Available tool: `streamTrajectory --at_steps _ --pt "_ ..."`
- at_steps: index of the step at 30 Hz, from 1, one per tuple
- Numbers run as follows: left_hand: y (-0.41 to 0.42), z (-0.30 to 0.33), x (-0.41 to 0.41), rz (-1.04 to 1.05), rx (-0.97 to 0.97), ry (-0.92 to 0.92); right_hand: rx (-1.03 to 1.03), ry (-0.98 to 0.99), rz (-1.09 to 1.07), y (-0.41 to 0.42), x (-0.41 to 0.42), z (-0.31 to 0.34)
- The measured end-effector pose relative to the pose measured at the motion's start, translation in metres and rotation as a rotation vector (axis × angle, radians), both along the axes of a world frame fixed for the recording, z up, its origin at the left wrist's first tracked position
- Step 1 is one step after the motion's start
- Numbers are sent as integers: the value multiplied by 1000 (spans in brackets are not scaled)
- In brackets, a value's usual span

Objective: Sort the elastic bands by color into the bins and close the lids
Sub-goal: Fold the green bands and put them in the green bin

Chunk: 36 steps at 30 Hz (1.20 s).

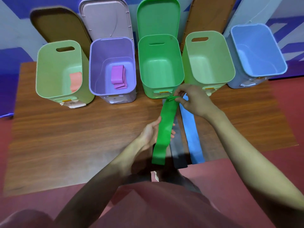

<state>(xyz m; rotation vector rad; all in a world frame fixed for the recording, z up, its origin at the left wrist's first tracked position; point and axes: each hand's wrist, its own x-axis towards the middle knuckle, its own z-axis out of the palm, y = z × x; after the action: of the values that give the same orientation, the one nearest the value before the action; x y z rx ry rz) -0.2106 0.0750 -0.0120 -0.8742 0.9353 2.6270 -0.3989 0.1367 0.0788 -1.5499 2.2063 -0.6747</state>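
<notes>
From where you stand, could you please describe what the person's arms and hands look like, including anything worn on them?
Both forearms are bare from the elbow down, with no sleeves in view. The left hand and right hand wear no gloves, and no rings, watch or bracelets show. At the bottom of the view the person wears a dusty pink garment; whether it has short sleeves cannot be told.

Green band (164, 129), blue band (191, 129), black band (178, 152), purple bin (98, 46), brown wood-grain table (74, 137)
</notes>
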Motion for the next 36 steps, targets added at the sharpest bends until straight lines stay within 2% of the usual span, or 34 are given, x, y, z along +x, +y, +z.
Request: streamTrajectory --at_steps 6,10,16,24,28,32,36 --pt "-6 14 -15 214 103 -85 -133 73 142 21 23 10" --pt "-8 19 -22 329 147 -113 -84 103 252 32 36 0" --pt "-6 24 -25 417 92 -178 -3 199 320 41 52 -30" --pt "-6 29 -14 354 55 -93 -26 206 297 46 61 -43" --pt "-6 33 -12 326 -7 -143 -32 120 266 50 62 -43" --pt "-8 34 -9 333 -128 -187 -69 -5 195 48 55 -34" --pt "-6 43 -6 244 -268 -97 -150 -3 51 37 39 -24"
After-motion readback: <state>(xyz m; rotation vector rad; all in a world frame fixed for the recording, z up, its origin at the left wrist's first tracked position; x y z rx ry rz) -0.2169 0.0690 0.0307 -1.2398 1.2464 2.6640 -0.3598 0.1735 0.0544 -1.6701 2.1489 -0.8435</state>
